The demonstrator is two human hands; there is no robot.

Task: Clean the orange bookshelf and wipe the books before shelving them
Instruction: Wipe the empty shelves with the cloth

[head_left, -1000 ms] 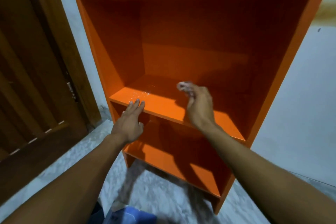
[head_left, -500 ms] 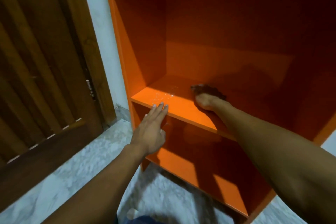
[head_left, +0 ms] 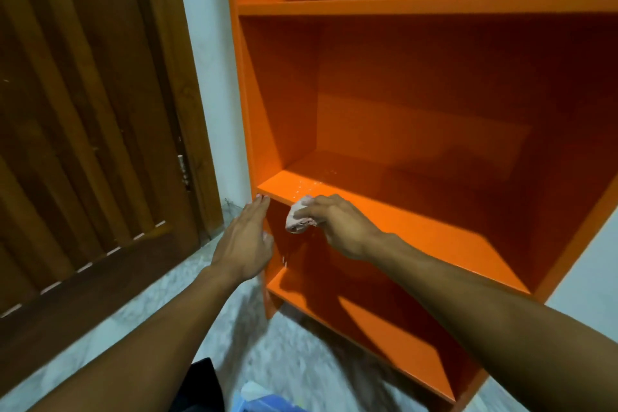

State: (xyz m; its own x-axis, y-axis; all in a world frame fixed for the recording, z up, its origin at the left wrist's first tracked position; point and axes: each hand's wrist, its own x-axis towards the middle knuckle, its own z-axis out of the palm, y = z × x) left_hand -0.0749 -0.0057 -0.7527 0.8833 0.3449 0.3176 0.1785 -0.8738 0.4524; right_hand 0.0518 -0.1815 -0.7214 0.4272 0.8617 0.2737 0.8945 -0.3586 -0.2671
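Right hand fingers pinch cloth at orange bookshelf edge; left hand fingers straight.

We reach both bare arms up from the frame's lower corners toward its centre. Our left hand lies flat, fingers straight and together, tips pointing up. Our right hand, just beside it, curls its fingers in a pinch, wrist bent.
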